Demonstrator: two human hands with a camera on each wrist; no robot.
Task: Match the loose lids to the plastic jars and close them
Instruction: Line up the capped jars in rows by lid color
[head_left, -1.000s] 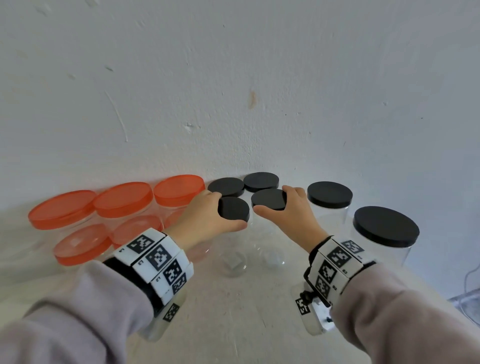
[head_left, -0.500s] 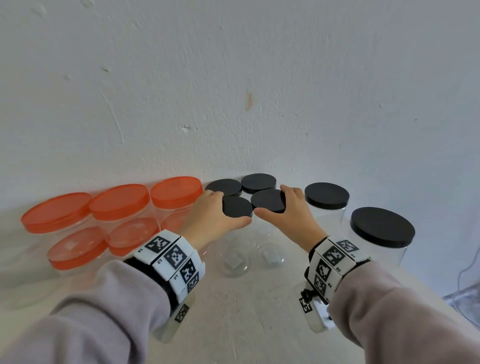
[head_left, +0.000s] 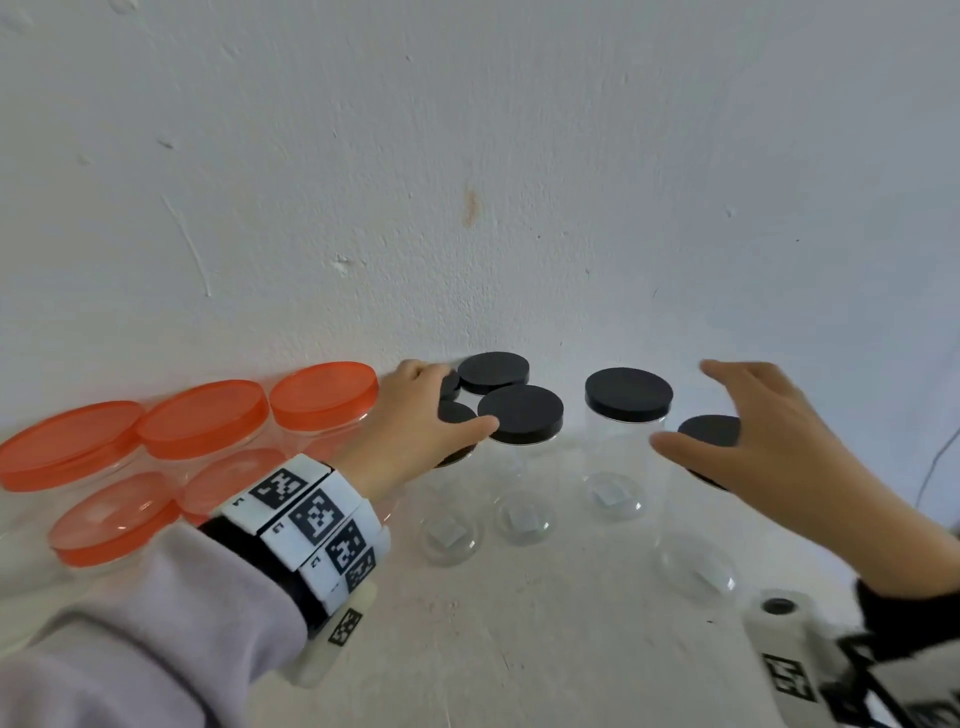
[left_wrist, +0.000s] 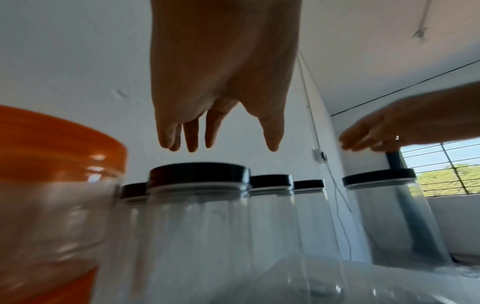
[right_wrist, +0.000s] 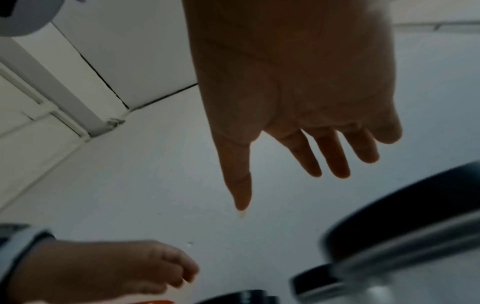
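Left hand over a cluster of black-lidded clear jars by the wall; from the head view it looks laid on the nearest small black lid, but left wrist view shows fingers straight, pointing down, a gap above the lid, holding nothing. Right hand spread and relaxed, hovering over the big black-lidded jar on the right, thumb out toward the middle, nothing in it; right wrist view confirms fingers apart, empty.

Black-lidded jars: two at the back by the wall, one in front, one further right, all with lids on, standing on a pale table. Left of them five clear jars with orange lids in two rows, lids on. Whether any lid is screwed tight, cannot tell.

White wall behind. Wristbands with black-and-white markers on both wrists, light sleeves
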